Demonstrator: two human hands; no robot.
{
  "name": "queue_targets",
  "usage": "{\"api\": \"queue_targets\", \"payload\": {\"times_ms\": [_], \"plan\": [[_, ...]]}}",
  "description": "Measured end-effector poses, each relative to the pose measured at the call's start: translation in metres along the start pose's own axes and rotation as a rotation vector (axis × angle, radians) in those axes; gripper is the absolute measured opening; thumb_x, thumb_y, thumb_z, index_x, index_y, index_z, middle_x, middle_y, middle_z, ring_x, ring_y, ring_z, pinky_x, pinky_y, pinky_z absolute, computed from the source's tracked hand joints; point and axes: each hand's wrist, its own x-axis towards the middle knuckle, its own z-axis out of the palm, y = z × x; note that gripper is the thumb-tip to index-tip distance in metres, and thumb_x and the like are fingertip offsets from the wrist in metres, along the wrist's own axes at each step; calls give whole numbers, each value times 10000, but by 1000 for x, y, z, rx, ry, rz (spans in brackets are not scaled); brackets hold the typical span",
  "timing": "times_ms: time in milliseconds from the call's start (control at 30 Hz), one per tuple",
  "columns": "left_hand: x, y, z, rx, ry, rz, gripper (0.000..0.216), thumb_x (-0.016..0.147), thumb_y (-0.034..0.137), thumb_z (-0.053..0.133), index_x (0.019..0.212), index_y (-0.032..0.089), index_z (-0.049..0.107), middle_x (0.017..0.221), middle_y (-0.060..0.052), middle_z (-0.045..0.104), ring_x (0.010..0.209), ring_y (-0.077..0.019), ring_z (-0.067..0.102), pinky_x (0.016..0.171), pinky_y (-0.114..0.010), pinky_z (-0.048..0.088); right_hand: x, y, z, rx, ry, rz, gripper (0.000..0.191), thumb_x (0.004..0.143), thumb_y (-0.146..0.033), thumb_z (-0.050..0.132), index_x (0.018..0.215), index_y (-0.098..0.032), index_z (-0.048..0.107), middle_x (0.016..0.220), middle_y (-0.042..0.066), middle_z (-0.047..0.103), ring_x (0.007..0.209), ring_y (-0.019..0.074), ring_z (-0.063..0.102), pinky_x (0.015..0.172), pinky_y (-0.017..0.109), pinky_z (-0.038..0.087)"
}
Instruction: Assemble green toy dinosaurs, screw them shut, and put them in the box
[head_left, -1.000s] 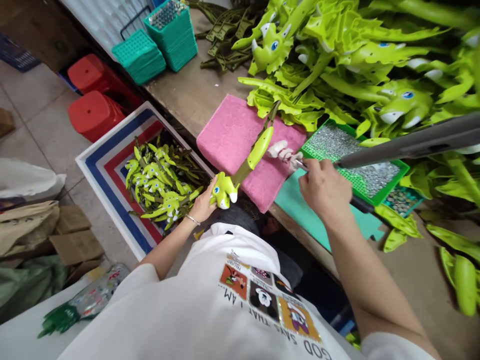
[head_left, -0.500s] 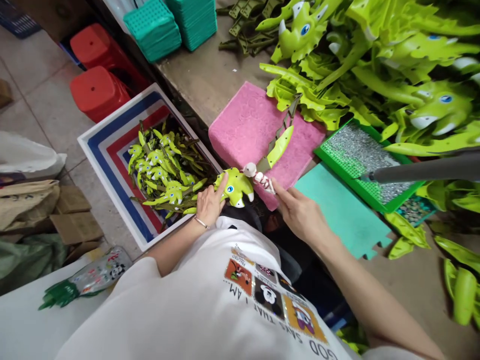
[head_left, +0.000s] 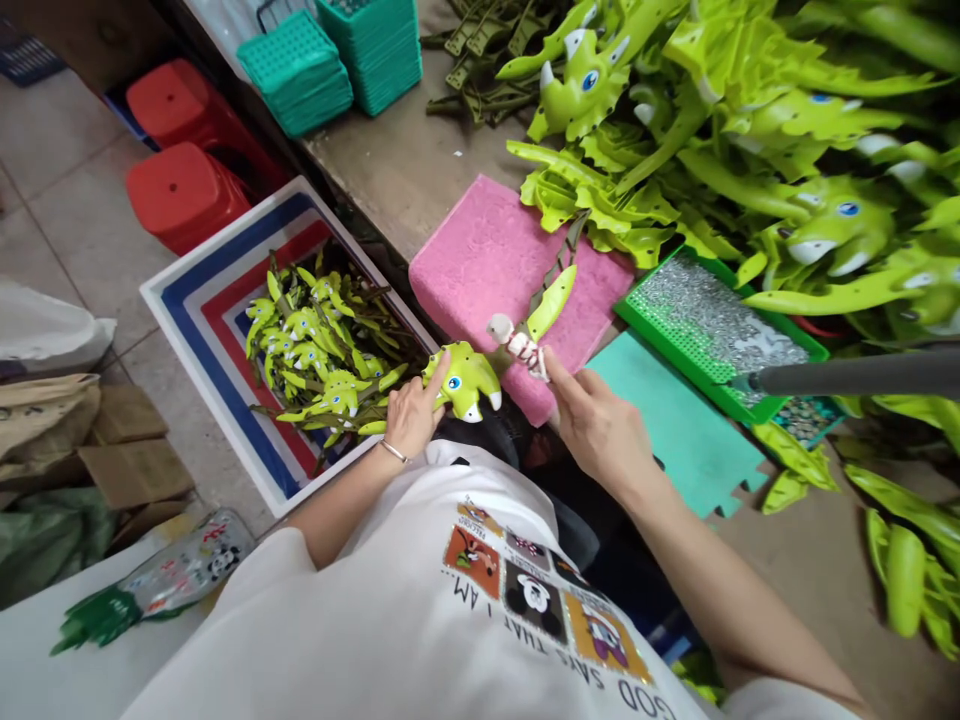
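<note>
My left hand (head_left: 411, 412) grips the head of a lime-green dinosaur grabber toy (head_left: 463, 378), whose long handle (head_left: 551, 300) lies across a pink foam pad (head_left: 496, 270). My right hand (head_left: 596, 420) pinches a small white and pink jaw piece (head_left: 517, 343) right beside the toy's head. Both hands are closed around what they hold, low at the bench's front edge.
A striped bin (head_left: 202, 300) of finished green toys (head_left: 319, 350) stands at my left. A green tray of screws (head_left: 712, 325), a teal foam mat (head_left: 675, 420), a grey hanging tool (head_left: 862, 375), heaps of green toy parts (head_left: 750, 120), teal baskets (head_left: 337, 60) and red stools (head_left: 180, 180) surround the bench.
My right hand left the grey tool by the screw tray and came left with the white jaw piece to the toy's head. The toy's head has shifted slightly in my left hand.
</note>
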Motion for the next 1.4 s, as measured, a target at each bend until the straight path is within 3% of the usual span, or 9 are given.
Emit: {"api": "queue_targets", "payload": {"times_ms": [133, 233, 433, 600, 700, 800, 1033, 1233, 1400], "plan": [[-15, -13, -3, 69, 36, 5, 747, 917, 252, 638, 1587, 248, 307, 967, -78, 637, 916, -258, 627, 776, -310, 420, -12, 7, -15, 114, 244, 54, 517, 1007, -295, 384, 1520, -274, 448, 794, 51, 600, 609, 155, 550, 533, 256, 428], [-29, -25, -5, 135, 77, 5, 740, 921, 256, 619, 1589, 278, 301, 917, -55, 623, 847, -243, 619, 747, -303, 417, -28, 10, -3, 195, 359, 105, 532, 999, -276, 402, 1529, -249, 438, 800, 57, 600, 646, 157, 570, 592, 259, 482], [-37, -32, -13, 195, 83, 28, 723, 920, 245, 612, 1581, 293, 322, 875, -52, 615, 835, -262, 625, 729, -312, 425, -33, 17, 25, 246, 108, 193, 493, 997, -297, 379, 1465, -278, 534, 738, 32, 565, 567, 164, 515, 560, 282, 449], [-37, -28, -28, 254, 99, 43, 750, 913, 238, 627, 1589, 292, 306, 867, -50, 624, 809, -249, 624, 709, -302, 432, 0, 22, 9, 265, 337, 293, 512, 1023, -352, 310, 1467, -221, 527, 771, 67, 575, 660, 187, 542, 661, 312, 476], [-38, -31, -33, 283, 111, 52, 783, 906, 259, 634, 1601, 284, 275, 864, -50, 641, 787, -242, 638, 689, -294, 448, 20, 30, 19, 204, 216, 323, 519, 993, -297, 333, 1469, -225, 525, 826, 90, 615, 641, 188, 539, 622, 309, 450], [-32, -42, -28, 136, 62, 58, 818, 892, 252, 624, 1614, 273, 242, 937, -64, 695, 837, -249, 682, 749, -314, 511, 25, 44, 32, 174, 108, 333, 511, 983, -305, 352, 1450, -235, 549, 783, 74, 609, 589, 181, 504, 585, 306, 412], [-7, -66, 4, -549, -99, 128, 821, 881, 363, 577, 1614, 197, 248, 1480, -109, 573, 1354, -259, 568, 1123, -394, 473, -16, 73, 32, 149, 355, 375, 454, 995, -410, 422, 1359, -245, 638, 883, 87, 662, 694, 182, 561, 570, 284, 352], [-3, -67, 9, -596, -141, 96, 855, 863, 402, 612, 1611, 197, 252, 1487, -120, 563, 1368, -268, 554, 1149, -427, 454, -41, 88, 51, 89, 402, 445, 384, 978, -393, 485, 1244, -228, 709, 898, 96, 697, 703, 184, 552, 594, 300, 355], [1, -66, 12, -464, 97, 195, 786, 821, 325, 611, 1561, 210, 370, 1362, -145, 620, 1269, -291, 608, 1090, -464, 501, -45, 101, 52, 145, 483, 380, 273, 956, -315, 524, 1056, -200, 751, 948, 114, 717, 870, 229, 609, 836, 379, 488]]}}
